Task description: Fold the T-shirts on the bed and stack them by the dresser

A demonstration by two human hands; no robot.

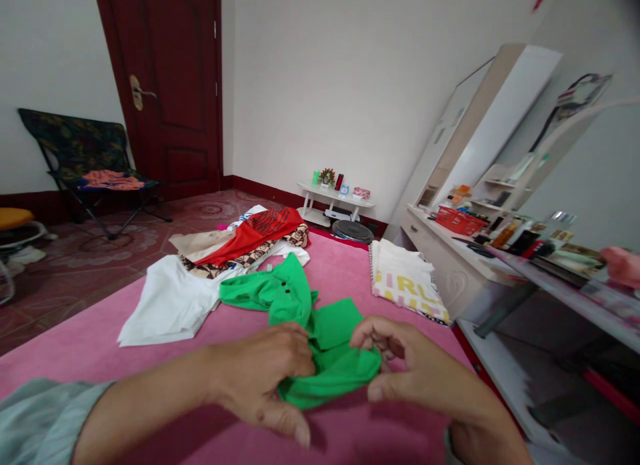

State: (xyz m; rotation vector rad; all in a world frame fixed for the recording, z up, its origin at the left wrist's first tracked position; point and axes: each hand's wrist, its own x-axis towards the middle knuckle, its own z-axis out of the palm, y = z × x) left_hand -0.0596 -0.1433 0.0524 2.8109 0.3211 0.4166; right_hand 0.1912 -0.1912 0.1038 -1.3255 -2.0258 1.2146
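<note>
A crumpled green shirt [345, 372] with dark buttons lies on the pink bedspread [345, 265] in front of me. My left hand [273, 365] is closed on its near left part, fingers curled into the cloth and thumb sticking out; the fingertips are hidden. At the shirt's right edge, my right hand [400, 365] has its fingers bent and its thumb apart, with fingertips touching the fabric. White folded cloth [170, 302] lies to the left of the shirt. Behind it is a pile of clothes with a red garment [250, 235] on top.
Folded white clothing with printed letters [407, 278] lies at the bed's right side. Beyond that edge stands a dressing table [460, 252] bearing a red basket [460, 220] and bottles. A folding chair [90, 152] is at the left, and a low white stand [333, 195] is by the wall.
</note>
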